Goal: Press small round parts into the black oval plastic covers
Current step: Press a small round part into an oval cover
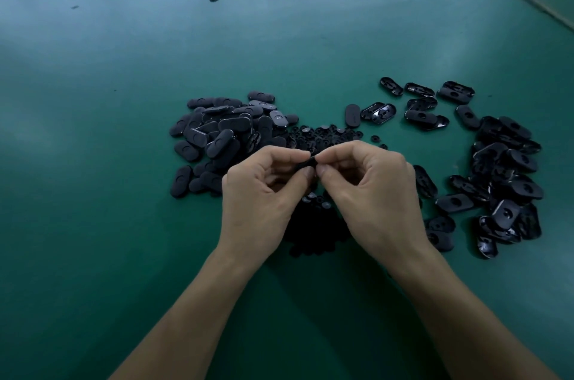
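While left hand and right hand pinch oval cover, long axis crosswise.

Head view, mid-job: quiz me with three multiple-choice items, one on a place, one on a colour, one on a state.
1. Where do the small round parts lie?
A. between the two near heaps of covers
B. at the far table edge
C. in a box

2. What colour is the table?
A. red
B. green
C. white

3. What are the left hand and right hand doing?
A. lying flat
B. pinching one black piece together
C. pointing

1 A: they lie between the matte heap and the glossy heap.
2 B: green all over.
3 B: both hands' fingertips meet on it.
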A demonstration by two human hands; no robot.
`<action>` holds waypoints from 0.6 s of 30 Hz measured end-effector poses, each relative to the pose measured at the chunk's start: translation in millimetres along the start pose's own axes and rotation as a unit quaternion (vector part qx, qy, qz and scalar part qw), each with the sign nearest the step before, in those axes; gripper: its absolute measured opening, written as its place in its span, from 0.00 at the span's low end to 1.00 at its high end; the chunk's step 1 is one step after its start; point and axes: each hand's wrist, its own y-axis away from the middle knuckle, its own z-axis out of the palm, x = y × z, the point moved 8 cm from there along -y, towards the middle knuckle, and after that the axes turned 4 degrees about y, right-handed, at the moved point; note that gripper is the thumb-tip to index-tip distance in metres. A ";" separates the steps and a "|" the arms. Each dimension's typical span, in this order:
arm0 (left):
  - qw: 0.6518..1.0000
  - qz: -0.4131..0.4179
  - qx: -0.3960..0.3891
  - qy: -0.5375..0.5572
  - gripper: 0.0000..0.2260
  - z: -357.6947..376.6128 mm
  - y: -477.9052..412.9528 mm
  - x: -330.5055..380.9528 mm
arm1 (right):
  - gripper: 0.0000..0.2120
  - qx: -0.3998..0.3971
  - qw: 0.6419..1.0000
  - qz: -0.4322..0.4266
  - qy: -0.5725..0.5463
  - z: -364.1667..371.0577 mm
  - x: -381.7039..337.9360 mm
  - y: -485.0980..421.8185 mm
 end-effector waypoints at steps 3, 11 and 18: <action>1.000 -0.002 0.001 0.001 0.12 0.2 0.4 0.1 | 0.07 0.007 1.000 -0.004 0.009 0.5 -1.1 0.6; 1.000 -0.006 0.009 -0.005 0.10 -3.3 1.3 -0.8 | 0.09 -0.007 1.000 -0.012 -0.005 3.9 -2.3 -1.1; 1.000 -0.009 0.000 0.008 0.13 -0.8 -0.7 -1.1 | 0.08 0.014 0.999 -0.027 0.018 3.3 -5.8 1.3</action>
